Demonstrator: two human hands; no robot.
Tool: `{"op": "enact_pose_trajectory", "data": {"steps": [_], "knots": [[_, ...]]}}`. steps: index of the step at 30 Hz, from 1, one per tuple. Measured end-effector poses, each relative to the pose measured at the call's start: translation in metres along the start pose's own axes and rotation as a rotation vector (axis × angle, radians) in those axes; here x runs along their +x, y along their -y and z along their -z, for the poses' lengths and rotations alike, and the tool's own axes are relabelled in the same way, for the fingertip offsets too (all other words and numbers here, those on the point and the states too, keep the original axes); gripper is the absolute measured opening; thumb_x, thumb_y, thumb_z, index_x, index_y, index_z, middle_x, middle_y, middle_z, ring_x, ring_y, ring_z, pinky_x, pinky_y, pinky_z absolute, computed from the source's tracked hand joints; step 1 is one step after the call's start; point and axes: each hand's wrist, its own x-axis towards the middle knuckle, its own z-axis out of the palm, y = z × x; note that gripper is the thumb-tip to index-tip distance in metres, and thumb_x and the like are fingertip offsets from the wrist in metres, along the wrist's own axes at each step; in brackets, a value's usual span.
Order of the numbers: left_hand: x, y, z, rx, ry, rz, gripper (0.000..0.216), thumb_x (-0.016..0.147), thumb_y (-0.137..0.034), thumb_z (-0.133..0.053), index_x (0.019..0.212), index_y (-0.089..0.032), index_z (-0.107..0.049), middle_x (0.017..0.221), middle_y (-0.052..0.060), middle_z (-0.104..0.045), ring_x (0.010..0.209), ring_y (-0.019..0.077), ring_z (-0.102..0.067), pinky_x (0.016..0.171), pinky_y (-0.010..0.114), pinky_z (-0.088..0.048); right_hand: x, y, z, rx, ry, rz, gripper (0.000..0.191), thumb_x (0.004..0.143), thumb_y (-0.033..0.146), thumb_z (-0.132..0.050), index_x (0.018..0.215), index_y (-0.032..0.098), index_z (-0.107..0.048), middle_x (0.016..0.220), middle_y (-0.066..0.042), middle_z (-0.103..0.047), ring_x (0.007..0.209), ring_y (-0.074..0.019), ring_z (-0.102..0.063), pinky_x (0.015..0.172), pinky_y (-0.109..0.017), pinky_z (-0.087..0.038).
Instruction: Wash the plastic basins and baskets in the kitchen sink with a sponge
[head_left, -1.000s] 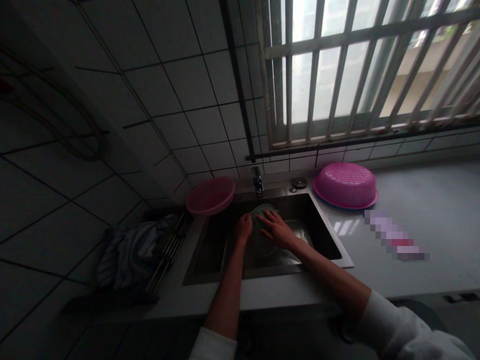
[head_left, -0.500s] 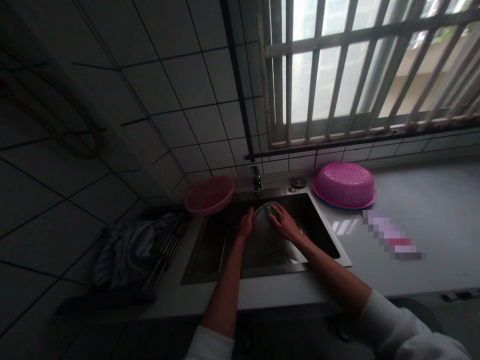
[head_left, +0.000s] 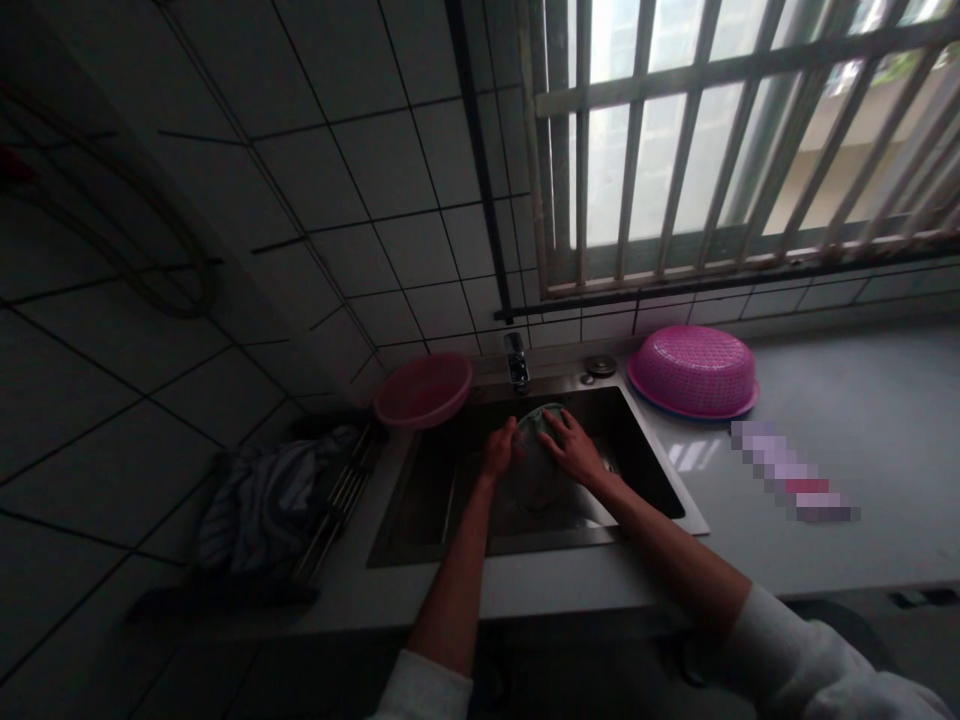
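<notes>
A round, greyish mesh strainer [head_left: 534, 478] with a pale green rim is tilted up inside the steel sink [head_left: 420, 520]. My left hand [head_left: 498, 452] grips its left edge, the thumb pointing up along the rim. Over the strainer's upper right part lies my right hand [head_left: 579, 452], its fingers bent and pressed to the surface near the rim. A small green patch under those fingertips looks like a cleaning pad; the fingers cover most of it. The strainer's lower part is dim against the sink bottom.
Behind the sink stands a faucet [head_left: 517, 362], with a round drain cover [head_left: 600, 366] to its right. A pink basin [head_left: 424, 390] sits at the back left corner; an upturned magenta basket [head_left: 694, 370] is on the right counter. Striped cloth [head_left: 259, 500] lies at left.
My right fingers have shifted slightly over the strainer near its rim, and the green patch shows in a different spot. The left hand keeps its grip. The whole view has moved slightly.
</notes>
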Motion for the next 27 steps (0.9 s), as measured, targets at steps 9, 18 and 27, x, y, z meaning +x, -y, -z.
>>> {"op": "enact_pose_trajectory", "data": {"steps": [9, 18, 27], "knots": [[0.000, 0.001, 0.000, -0.003, -0.098, -0.090, 0.074, 0.077, -0.091, -0.048, 0.073, -0.020, -0.067, 0.075, 0.006, -0.068, 0.084, 0.0249, -0.063, 0.076, 0.034, -0.047, -0.014, 0.030, -0.002, -0.187, 0.156, 0.513, 0.059, 0.098, 0.032, -0.068, 0.155, 0.038, -0.052, 0.172, -0.007, -0.032, 0.160, -0.0336, -0.027, 0.128, -0.059, -0.027], [-0.002, -0.002, -0.002, -0.024, -0.002, -0.021, 0.078, 0.077, -0.094, -0.045, 0.068, -0.019, -0.065, 0.067, 0.006, -0.067, 0.075, 0.0238, -0.064, 0.069, 0.034, -0.048, -0.007, 0.010, -0.002, -0.098, 0.016, 0.251, 0.050, 0.104, 0.036, -0.056, 0.154, 0.028, -0.055, 0.167, -0.013, -0.041, 0.155, -0.0325, -0.037, 0.125, -0.055, -0.036], [0.000, -0.003, -0.004, -0.118, -0.085, -0.013, 0.073, 0.078, -0.087, -0.053, 0.085, -0.018, -0.073, 0.098, 0.014, -0.078, 0.114, 0.0324, -0.067, 0.092, 0.039, -0.052, -0.010, 0.029, -0.004, -0.193, 0.072, 0.462, 0.052, 0.100, 0.029, -0.063, 0.151, 0.031, -0.058, 0.168, -0.008, -0.040, 0.158, -0.0326, -0.031, 0.129, -0.058, -0.026]]}}
